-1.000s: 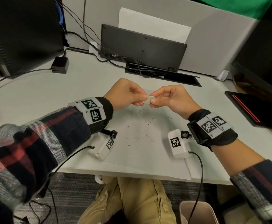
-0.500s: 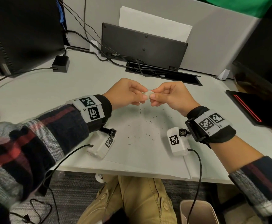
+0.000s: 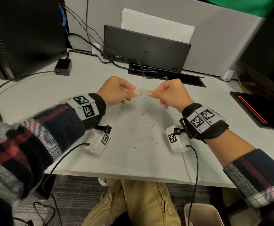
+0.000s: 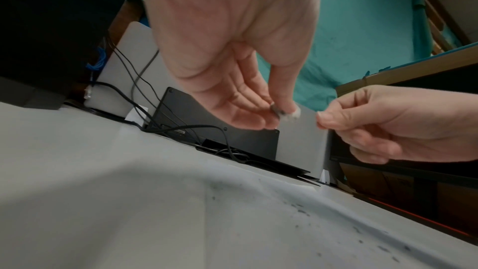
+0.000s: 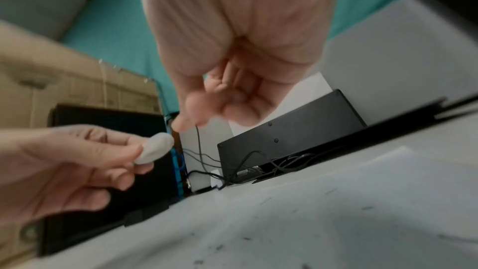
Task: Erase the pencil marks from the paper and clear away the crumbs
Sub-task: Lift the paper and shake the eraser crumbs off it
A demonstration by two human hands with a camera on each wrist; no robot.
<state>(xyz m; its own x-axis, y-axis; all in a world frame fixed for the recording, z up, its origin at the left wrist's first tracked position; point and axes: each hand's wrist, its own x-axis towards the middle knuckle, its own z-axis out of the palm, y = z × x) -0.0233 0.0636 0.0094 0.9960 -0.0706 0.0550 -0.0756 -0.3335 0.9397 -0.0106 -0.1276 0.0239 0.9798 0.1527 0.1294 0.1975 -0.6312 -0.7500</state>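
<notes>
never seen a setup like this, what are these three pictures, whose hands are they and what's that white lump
No robot here: a person wears three cameras. One picture looks down from the head; the other two look along each wrist. The left hand pinches a small white eraser. The right hand is beside it with curled fingers, apart from the eraser; whether it holds anything is unclear. Below lies a sheet of paper on a desk, strewn with dark eraser crumbs.
</notes>
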